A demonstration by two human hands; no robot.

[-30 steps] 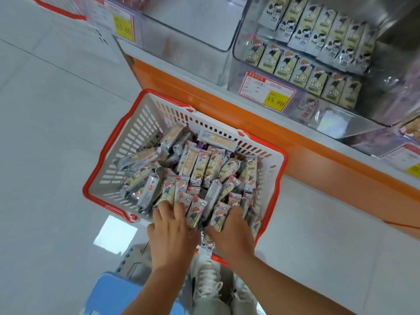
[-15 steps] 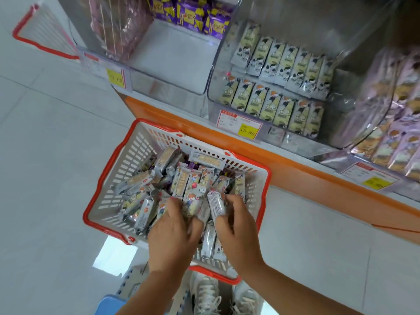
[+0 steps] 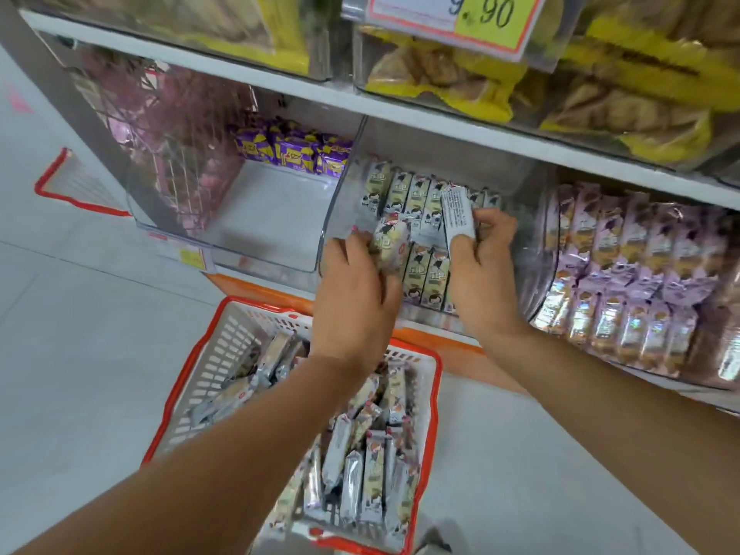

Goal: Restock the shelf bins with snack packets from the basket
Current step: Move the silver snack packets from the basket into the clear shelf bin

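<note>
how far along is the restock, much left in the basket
Partway. Done: the middle bin already holds rows of cream packets. In hand: the left hand grips a packet and the right hand pinches a second packet, both over that bin's rows. Left: the basket holds a large pile of packets, so many trips probably remain.

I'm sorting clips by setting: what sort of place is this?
Most likely a shop's snack aisle: clear shelf bins of snack packets, a price tag reading 9.90, and a red-rimmed basket on the floor.
</note>
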